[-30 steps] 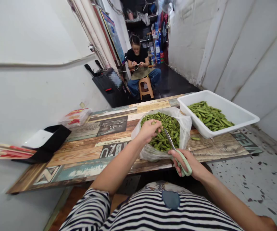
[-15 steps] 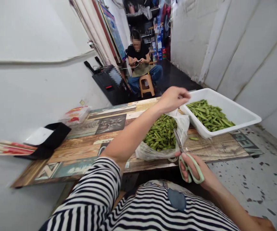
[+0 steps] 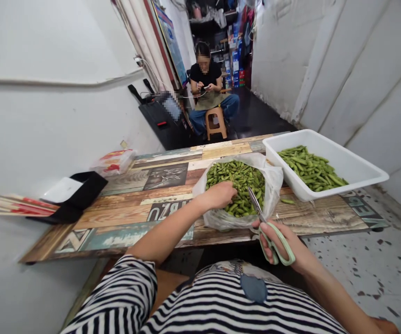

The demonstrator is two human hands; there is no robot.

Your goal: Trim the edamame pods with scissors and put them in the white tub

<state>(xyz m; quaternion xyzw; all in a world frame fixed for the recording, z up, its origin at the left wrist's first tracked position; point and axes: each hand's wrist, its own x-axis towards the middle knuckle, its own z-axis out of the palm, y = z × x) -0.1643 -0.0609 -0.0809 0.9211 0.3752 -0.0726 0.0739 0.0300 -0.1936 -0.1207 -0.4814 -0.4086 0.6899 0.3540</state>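
Green soybean pods (image 3: 247, 178) fill a white plastic bag (image 3: 273, 176) that lies open on the table. Over the bag's left side my left hand (image 3: 221, 194) has its fingers curled down among the pods. Its fingertips are partly hidden, so what they pinch does not show. In my right hand (image 3: 284, 239) is a pair of scissors (image 3: 273, 239) with pale green handles. The scissor blades point up over the bag's near right part and look closed or nearly so. A white plastic tray (image 3: 364, 174) beside the bag holds more pods (image 3: 312, 169).
One loose pod (image 3: 287, 201) lies between bag and tray on the wood-patterned table (image 3: 117, 208). At the left are a black holder (image 3: 82, 197) with skewers (image 3: 22, 208) and a red-and-white plastic packet (image 3: 113, 162). Beyond the table, a person (image 3: 207, 81) sits by a brown stool (image 3: 216, 123).
My left hand has come back from the tray's near left corner, down and left onto the pods in the bag. My right hand keeps the scissors in nearly the same place.
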